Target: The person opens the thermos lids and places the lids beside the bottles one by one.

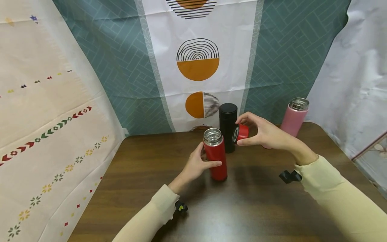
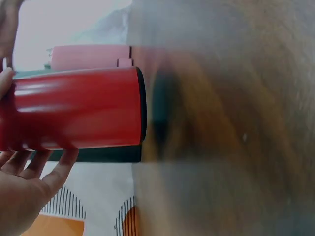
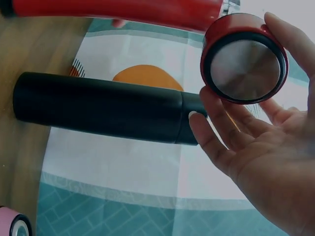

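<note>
My left hand (image 1: 199,161) grips a red vacuum flask (image 1: 216,158) round its upper body. The flask stands upright on the table with its steel mouth bare. In my right hand (image 1: 263,131) is the flask's red lid (image 1: 243,132), pinched between thumb and fingers. It is held tilted on its side, to the right of the mouth and apart from it. The right wrist view shows the round metallic inside of the lid (image 3: 246,69). Just behind both hands a black flask (image 1: 228,117) stands upright with its lid on.
A pink flask (image 1: 293,117) with an uncovered steel mouth stands at the back right, partly behind my right forearm. Near its base lies a pink lid (image 3: 14,222), mostly hidden in the head view. The wooden table (image 1: 145,171) ends at a patterned cloth (image 1: 199,30).
</note>
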`<state>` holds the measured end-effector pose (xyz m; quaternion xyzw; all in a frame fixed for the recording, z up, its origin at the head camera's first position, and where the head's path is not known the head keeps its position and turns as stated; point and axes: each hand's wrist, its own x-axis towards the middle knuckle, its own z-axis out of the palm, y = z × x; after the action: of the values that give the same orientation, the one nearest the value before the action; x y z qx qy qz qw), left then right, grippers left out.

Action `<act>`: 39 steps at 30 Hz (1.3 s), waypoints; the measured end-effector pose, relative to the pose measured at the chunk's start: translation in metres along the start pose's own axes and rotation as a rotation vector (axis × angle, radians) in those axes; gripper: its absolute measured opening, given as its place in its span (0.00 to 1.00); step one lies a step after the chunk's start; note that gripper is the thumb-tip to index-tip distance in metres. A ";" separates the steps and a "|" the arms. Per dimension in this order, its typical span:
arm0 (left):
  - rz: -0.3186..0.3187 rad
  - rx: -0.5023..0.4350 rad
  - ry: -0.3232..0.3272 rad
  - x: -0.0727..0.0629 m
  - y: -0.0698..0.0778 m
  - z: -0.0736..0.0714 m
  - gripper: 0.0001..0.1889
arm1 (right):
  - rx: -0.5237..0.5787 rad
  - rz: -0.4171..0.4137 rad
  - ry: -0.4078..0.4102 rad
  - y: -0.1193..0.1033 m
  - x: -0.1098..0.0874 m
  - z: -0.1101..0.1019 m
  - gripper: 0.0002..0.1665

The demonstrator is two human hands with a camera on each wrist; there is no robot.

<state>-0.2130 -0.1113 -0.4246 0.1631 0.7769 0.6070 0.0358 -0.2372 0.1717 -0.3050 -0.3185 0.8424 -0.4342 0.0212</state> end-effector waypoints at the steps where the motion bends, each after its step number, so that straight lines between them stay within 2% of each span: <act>1: 0.004 0.000 0.010 0.000 0.001 -0.003 0.39 | 0.010 0.003 0.005 0.002 0.000 0.001 0.34; 5: 0.022 0.028 0.064 -0.002 0.004 -0.015 0.38 | 0.018 0.002 0.016 0.006 0.003 0.008 0.40; 9: 0.021 0.045 0.112 -0.003 0.006 -0.028 0.38 | -0.041 0.025 0.016 0.007 0.004 0.013 0.47; 13: 0.008 0.041 0.149 -0.003 0.007 -0.042 0.38 | -0.069 0.067 0.034 0.008 0.004 0.019 0.44; 17: 0.002 0.037 0.196 -0.005 0.008 -0.057 0.38 | -0.007 0.093 0.057 0.011 0.011 0.033 0.43; 25: -0.021 0.067 0.290 -0.009 0.009 -0.089 0.40 | 0.106 0.082 0.103 0.013 0.031 0.082 0.46; 32: -0.053 0.106 0.387 -0.010 0.003 -0.120 0.42 | 0.218 0.148 0.136 0.018 0.068 0.131 0.43; 39: -0.092 0.054 0.482 -0.009 -0.008 -0.144 0.41 | 0.143 0.181 0.187 0.030 0.105 0.173 0.42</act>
<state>-0.2429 -0.2498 -0.3956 -0.0209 0.7855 0.6052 -0.1275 -0.2820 0.0020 -0.4099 -0.1969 0.8330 -0.5170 0.0045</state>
